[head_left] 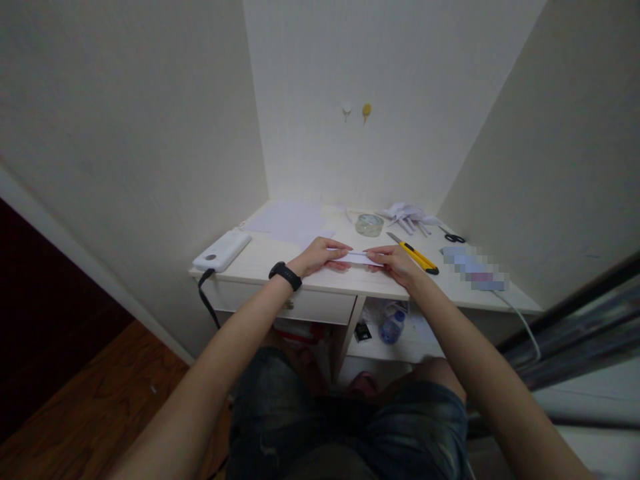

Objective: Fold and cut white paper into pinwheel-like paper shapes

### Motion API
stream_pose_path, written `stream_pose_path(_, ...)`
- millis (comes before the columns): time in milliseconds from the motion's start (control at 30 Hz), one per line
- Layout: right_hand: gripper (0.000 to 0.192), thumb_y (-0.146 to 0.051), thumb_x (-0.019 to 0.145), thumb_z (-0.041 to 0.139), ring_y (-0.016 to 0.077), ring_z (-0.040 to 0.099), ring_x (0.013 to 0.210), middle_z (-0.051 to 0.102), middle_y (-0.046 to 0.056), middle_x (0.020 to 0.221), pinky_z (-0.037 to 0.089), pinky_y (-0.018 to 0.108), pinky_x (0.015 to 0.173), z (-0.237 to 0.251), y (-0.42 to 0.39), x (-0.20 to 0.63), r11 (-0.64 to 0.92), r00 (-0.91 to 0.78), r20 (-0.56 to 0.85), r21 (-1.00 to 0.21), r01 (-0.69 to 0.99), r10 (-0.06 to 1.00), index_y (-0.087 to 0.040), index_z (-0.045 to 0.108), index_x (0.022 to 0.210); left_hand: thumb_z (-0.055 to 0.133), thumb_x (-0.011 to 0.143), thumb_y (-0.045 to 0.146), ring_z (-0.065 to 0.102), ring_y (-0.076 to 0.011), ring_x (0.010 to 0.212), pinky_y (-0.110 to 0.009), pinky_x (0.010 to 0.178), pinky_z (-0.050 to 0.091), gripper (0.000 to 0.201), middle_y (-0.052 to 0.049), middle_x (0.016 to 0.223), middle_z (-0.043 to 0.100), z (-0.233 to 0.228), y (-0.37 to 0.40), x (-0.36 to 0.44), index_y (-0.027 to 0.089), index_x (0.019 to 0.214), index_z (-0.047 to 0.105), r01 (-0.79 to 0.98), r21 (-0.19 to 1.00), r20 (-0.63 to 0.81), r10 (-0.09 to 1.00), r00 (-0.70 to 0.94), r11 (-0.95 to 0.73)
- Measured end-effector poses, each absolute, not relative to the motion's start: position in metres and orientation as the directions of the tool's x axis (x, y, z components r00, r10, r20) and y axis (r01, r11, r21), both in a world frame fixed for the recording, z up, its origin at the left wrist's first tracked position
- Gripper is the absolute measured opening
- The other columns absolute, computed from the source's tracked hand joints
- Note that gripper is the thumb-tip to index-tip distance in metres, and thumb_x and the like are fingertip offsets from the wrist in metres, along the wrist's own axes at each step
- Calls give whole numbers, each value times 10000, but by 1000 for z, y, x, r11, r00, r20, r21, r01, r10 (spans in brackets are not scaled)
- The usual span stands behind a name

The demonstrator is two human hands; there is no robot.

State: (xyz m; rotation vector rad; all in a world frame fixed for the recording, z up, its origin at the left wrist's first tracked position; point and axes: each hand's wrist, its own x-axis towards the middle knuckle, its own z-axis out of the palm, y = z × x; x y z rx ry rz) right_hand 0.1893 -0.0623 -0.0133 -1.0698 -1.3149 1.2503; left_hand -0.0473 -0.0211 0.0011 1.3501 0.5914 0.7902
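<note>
A narrow folded strip of white paper [358,258] is stretched between my two hands, just above the front of the white desk [270,260]. My left hand [323,256], with a black watch on its wrist, pinches the strip's left end between thumb and fingers. At the other end my right hand [393,260] grips it the same way, thumb and fingers closed. Parts of the strip are hidden under the fingers. Close to my right hand lies a yellow utility knife [419,257] with its blade out. Behind the strip sits a roll of clear tape [369,225].
White paper sheets [295,220] lie at the back left, folded paper pieces [407,217] at the back right. Black-handled scissors [454,237] and a blurred-out object [473,268] are at right. A white device [223,250] stands left; a bottle [393,327] is on the shelf below.
</note>
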Motion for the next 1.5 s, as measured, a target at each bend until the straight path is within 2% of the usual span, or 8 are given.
stream_pose_path(233,407,-294,512,920,138,609,617,752,82,822,486,255,542,-16,-60,190,48,-87,55,-996,-80,995,-171,809,884,841,705,135,731,-181,834,-356,908,597,292,-135,1005,752,1,-22,-48,64,977,760,-173,984,78,778,624,41)
stream_pose_path(467,401,-255,518,913,119,594,586,748,76,774,479,246,551,-17,-61,192,50,-94,55,-997,-56,994,-155,804,891,816,732,119,735,-172,778,-362,904,596,259,-132,967,752,-1,-19,-49,63,976,752,-158,986,60,764,642,55)
stream_pose_path(667,396,-245,502,911,118,586,590,727,56,723,479,250,572,-14,-63,190,52,-79,56,-997,-59,995,-148,796,868,802,758,135,735,-174,805,-388,952,573,269,-140,995,744,-4,-15,-50,58,1007,735,-163,985,65,748,660,59)
stream_pose_path(867,398,-362,555,882,94,556,595,706,30,767,436,227,566,-11,-64,183,86,-127,94,-994,-65,987,-176,784,893,784,781,146,736,-165,797,-365,950,570,261,-134,977,747,-6,-13,-49,57,1019,725,-157,987,76,768,636,33)
stream_pose_path(1000,411,-454,586,844,95,495,562,669,22,713,379,240,536,-12,-63,179,111,-144,108,-994,11,984,-162,774,866,802,767,172,736,-177,850,-346,945,572,287,-152,1053,738,-7,-13,-48,62,1023,732,-159,987,85,754,652,25)
stream_pose_path(1233,401,-423,560,841,96,445,535,620,5,612,309,246,505,-13,-63,180,108,-109,102,-993,50,989,-151,779,848,834,743,243,741,-184,874,-326,950,562,403,-177,1159,713,-8,-13,-50,86,1100,733,-124,992,66,702,709,32)
stream_pose_path(1500,419,-380,552,844,97,447,530,638,14,616,298,248,499,-14,-64,180,117,-95,108,-989,87,990,-150,788,897,892,648,230,738,-168,833,-310,935,562,451,-138,991,762,-4,-17,-50,97,1056,755,-102,993,26,712,701,65)
